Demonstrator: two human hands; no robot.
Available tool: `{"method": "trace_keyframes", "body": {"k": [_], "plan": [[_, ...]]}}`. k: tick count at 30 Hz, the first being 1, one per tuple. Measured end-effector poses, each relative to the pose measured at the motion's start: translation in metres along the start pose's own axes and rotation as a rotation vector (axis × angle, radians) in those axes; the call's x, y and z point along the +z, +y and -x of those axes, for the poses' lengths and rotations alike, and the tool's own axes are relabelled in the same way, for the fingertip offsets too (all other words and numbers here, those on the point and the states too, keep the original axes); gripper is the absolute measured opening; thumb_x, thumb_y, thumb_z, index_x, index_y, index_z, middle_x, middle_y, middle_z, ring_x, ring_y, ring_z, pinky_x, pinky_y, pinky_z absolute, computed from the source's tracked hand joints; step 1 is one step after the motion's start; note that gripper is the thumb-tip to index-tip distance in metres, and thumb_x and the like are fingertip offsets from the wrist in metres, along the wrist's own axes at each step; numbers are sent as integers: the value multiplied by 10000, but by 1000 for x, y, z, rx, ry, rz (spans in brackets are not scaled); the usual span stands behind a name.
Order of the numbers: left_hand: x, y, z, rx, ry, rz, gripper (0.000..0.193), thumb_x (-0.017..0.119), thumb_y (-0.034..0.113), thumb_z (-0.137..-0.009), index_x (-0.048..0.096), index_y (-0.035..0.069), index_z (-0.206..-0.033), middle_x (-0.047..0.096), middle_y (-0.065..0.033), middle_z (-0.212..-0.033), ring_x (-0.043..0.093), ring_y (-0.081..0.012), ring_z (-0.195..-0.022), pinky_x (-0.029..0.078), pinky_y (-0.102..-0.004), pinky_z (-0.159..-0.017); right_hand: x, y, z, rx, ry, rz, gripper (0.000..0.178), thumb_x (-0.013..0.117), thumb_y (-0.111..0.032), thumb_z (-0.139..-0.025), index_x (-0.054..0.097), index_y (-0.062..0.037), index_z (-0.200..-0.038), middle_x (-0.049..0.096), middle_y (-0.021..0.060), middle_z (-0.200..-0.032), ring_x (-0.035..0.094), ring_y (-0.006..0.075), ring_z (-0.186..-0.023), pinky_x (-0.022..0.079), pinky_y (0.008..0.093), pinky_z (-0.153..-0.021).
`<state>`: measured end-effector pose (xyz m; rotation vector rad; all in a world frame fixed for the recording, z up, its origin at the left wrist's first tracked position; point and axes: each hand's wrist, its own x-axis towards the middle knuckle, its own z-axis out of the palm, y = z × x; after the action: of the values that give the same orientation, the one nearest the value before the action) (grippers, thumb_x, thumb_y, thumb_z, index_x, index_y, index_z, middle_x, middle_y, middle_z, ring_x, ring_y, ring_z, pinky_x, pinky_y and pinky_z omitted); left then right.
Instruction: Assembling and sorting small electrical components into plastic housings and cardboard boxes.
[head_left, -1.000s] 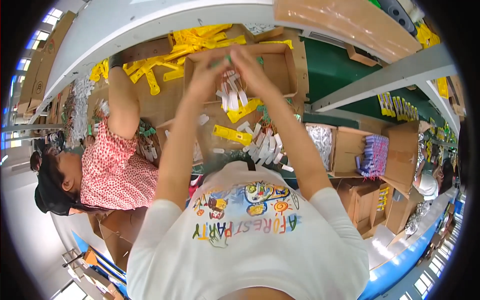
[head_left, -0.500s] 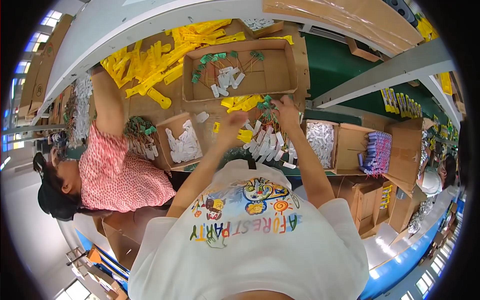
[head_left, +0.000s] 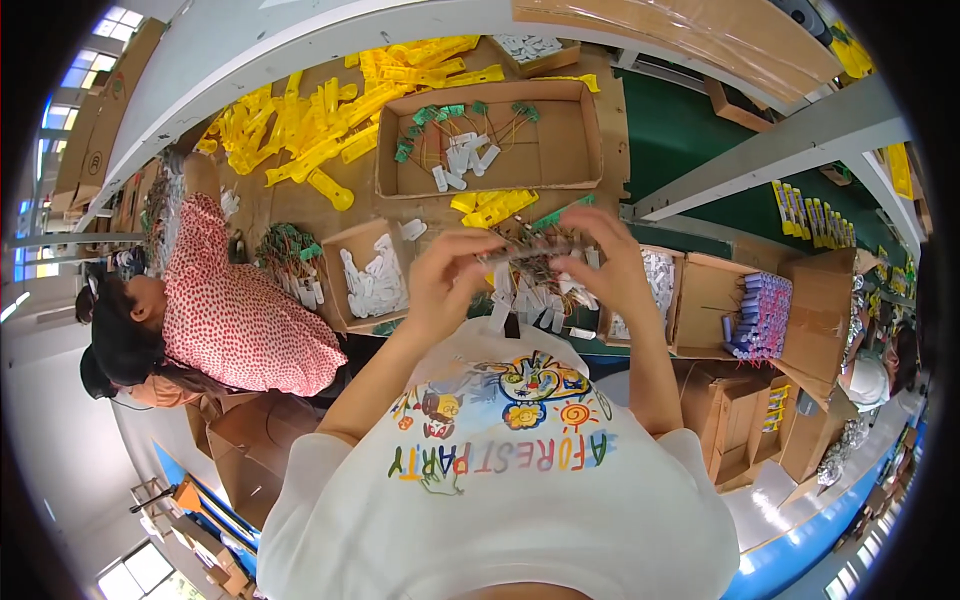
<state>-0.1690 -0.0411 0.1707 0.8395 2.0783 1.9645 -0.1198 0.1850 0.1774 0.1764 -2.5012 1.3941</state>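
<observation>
Over the pile of wired parts in front of me, my left hand has its fingers and thumb bent together at the pile's left side. What it pinches is blurred; a white plastic piece hangs just below it. Facing it, my right hand is curled, with a green circuit board at its fingertips. Thin dark wires blur between both hands. White plastic pieces lie under the hands, partly hidden. Yellow plastic shells rest just beyond.
A cardboard tray with wired boards stands ahead, and yellow shells are heaped to its left. A box of white pieces is at left, beside a co-worker in a patterned shirt. Purple cylinders fill a box at right.
My hands have come nearer to me, curling toward each other above the pile. My right hand has left the pile's far edge. The co-worker's arm has drawn back from the yellow shells.
</observation>
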Motion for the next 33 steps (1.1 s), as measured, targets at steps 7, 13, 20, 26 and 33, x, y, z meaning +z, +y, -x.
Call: {"method": "trace_keyframes", "body": {"k": [7,13,20,26,33], "plan": [[-7,-13,6,95,75,-13,180,515,-19,-869,506,-5,-1048,602,-119,-1007,602,-165,-932,482,-277,-791,9,36,-16,-96,64,-235,285,607,-80,-831,555,-56,-1110,568,23,-1011,541,132,-882,422,250,-812],[-20,2,-11,-140,268,314,173,495,45,-905,473,11,-1073,582,-136,-1054,598,-173,-903,491,-302,-807,19,22,-10,524,-352,-510,371,707,-72,-740,581,-26,-1086,606,34,-915,578,127,-859,462,267,-782],[-37,41,-17,125,188,178,186,492,27,-879,441,4,-1057,563,-165,-1023,588,-222,-918,469,-374,-833,-22,-42,-36,-69,-103,-214,315,719,0,-690,611,-14,-985,594,53,-890,549,108,-769,445,229,-682],[-38,41,-10,106,142,172,211,594,22,-836,491,-10,-1017,553,-143,-1044,567,-216,-964,460,-330,-842,-10,-26,-23,92,-125,-397,355,731,-4,-675,549,-34,-978,527,16,-940,464,92,-784,408,222,-720],[-42,35,-6,31,176,253,242,621,-73,-779,494,-6,-974,584,-183,-1008,599,-258,-930,484,-357,-832,-12,-39,-27,-16,-180,-332,285,718,-52,-704,593,-56,-960,523,27,-926,451,111,-754,394,229,-675]]}}
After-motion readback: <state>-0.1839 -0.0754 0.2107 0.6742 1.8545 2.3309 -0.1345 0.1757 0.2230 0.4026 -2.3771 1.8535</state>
